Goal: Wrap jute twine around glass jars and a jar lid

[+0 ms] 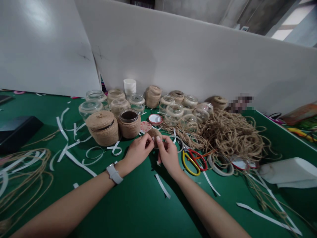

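Note:
Between my two hands is a round twine-covered jar lid [155,133], brown and coiled on the side that shows. My left hand [139,150], with a pale watch on its wrist, pinches the lid's left edge. From the right, my right hand [169,154] grips it with the thumb on top; its lower fingers are partly hidden. Just beyond my left hand stand a twine-wrapped jar [129,124] without a lid and a bigger wrapped jar with a twine-covered lid [102,127]. Scissors [194,160] with red and yellow handles lie beside my right hand.
Several glass jars [174,114] stand along the back, near stacked white cups [130,86]. A heap of loose twine [235,135] fills the right, with a tape roll [221,166] before it. White paper strips [79,162] litter the green table [138,205]. A black device [21,132] sits left.

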Demonstrator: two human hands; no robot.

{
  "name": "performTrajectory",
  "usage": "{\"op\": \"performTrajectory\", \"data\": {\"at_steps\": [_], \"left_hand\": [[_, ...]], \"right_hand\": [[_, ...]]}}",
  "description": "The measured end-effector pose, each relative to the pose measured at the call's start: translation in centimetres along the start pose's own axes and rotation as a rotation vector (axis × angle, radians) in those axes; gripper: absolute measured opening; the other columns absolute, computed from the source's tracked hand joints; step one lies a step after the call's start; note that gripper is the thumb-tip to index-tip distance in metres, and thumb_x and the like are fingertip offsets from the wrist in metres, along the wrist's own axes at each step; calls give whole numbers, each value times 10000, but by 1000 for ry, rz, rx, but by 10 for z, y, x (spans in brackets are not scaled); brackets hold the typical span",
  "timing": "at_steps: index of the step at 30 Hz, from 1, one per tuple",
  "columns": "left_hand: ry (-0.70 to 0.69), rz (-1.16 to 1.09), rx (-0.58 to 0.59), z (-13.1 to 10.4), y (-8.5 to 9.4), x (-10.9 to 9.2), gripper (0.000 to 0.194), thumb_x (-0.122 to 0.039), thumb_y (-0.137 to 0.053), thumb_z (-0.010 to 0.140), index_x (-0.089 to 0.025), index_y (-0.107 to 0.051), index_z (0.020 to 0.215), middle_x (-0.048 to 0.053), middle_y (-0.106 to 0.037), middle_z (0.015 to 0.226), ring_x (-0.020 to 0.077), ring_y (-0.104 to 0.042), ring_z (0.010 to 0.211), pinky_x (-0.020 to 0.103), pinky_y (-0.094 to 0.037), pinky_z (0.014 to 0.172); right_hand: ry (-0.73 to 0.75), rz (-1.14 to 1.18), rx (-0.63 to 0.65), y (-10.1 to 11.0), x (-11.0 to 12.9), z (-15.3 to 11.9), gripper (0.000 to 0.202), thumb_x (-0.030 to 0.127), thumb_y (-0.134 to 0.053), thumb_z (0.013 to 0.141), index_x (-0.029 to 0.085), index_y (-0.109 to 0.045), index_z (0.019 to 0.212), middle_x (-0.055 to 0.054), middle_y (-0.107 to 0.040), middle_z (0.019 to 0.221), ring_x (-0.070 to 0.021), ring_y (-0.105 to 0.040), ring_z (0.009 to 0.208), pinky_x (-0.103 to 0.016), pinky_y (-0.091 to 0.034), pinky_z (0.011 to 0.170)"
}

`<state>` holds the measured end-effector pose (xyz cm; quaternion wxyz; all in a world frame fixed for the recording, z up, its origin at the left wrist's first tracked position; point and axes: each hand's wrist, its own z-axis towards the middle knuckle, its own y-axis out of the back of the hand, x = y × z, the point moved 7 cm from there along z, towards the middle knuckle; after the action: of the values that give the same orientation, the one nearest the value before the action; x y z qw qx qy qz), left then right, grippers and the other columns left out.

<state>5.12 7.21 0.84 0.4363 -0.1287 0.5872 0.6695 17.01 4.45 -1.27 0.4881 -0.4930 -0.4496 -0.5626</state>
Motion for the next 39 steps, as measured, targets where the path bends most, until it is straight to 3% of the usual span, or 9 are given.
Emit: {"op": "performTrajectory", "data": {"at_steps": [9, 27, 39], "left_hand": [[14, 14, 16, -1, -3, 4, 166, -252, -439, 941, -203, -470, 786, -1, -558, 707, 166, -539, 642, 283, -349, 625], [18, -82, -5, 2, 1, 2, 125, -244, -550, 875, -195, -542, 760, -11, -638, 724, 146, -600, 671, 256, -425, 653], [119, -209, 42, 5, 1, 12, 166, -307, -581, 807, -179, -595, 703, 5, -664, 655, 147, -604, 597, 248, -431, 567]], "right_hand": [[-14, 5, 4, 0, 0, 1, 390, 587, -521, 880, 203, -551, 945, 92, -528, 501, -69, -436, 265, -172, -272, 249], [-81, 49, -38, 4, -2, 3, 453, 644, -549, 831, 198, -545, 909, 118, -443, 412, -66, -384, 250, -172, -227, 253], [-67, 64, 19, 3, -3, 4, 424, 618, -573, 829, 199, -572, 896, 113, -447, 429, -63, -384, 257, -169, -244, 253]]}}
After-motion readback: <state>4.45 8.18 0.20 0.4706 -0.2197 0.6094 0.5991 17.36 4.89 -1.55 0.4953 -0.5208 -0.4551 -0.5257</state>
